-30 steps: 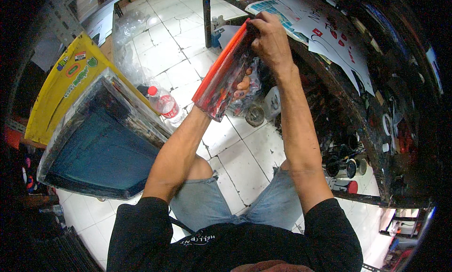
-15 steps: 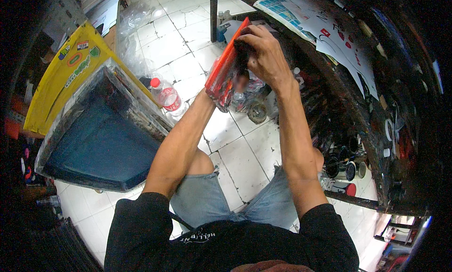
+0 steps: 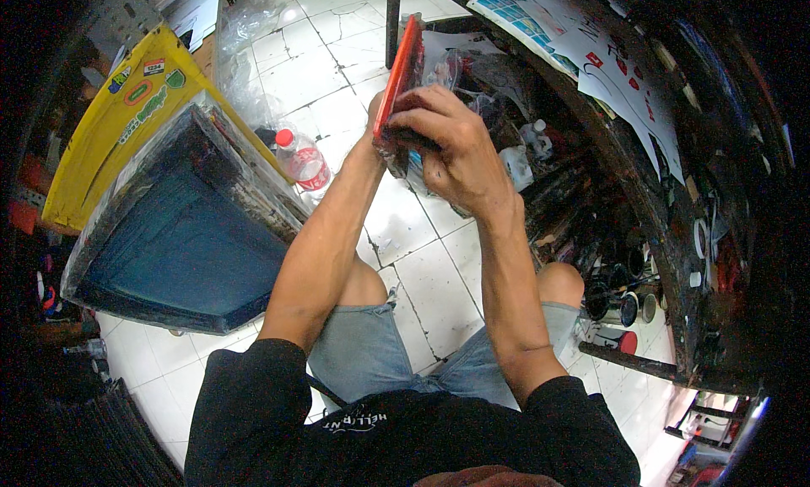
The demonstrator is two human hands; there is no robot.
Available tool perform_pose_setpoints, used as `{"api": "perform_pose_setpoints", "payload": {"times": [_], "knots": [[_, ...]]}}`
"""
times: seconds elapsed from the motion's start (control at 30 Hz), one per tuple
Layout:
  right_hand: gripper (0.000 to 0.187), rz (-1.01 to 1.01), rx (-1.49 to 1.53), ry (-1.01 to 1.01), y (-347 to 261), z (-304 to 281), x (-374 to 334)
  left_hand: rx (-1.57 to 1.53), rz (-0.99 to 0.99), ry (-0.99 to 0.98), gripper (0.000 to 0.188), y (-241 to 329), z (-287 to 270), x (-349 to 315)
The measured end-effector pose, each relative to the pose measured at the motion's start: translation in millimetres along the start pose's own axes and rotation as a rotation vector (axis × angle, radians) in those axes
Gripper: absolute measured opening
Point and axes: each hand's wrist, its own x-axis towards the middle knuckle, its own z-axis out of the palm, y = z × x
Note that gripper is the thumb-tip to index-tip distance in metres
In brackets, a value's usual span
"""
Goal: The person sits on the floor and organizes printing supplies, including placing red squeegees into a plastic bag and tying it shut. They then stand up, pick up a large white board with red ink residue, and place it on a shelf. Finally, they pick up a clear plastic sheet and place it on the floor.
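Observation:
In front of me, an orange-red flat panel point(image 3: 399, 78) is held up nearly on edge, its narrow orange rim towards me. My left hand point(image 3: 376, 109) grips it from the left; the panel hides most of its fingers. On the panel's right face, near its lower end, my right hand point(image 3: 445, 137) presses with bent fingers closed together. Something dark shows under those fingers, too shadowed to name. The panel's right face is mostly turned away from view.
A dark blue curved panel with a rough rim point(image 3: 190, 242) leans at left before a yellow panel with stickers point(image 3: 110, 141). A red-capped plastic bottle point(image 3: 305, 162) stands on the white tiled floor point(image 3: 430, 293). At right is a cluttered dark bench point(image 3: 582, 124) with paper sheets point(image 3: 624, 91).
My right hand has slid down along the panel towards me, from its upper end to its lower end. The panel has turned more upright and shifted slightly left.

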Motion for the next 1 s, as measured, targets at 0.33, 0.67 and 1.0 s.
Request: {"api": "perform_pose_setpoints", "payload": {"times": [0.33,0.67,1.0], "knots": [[0.022,0.332,-0.078,0.59,6,-50,6,0.165,0.2,0.227,0.038,28,8,-9],[0.028,0.237,-0.369,0.59,104,-52,43,0.686,0.521,0.272,0.031,19,32,-19],[0.039,0.094,-0.74,0.188,114,-27,39,0.756,0.591,0.274,0.029,11,38,-23]]}}
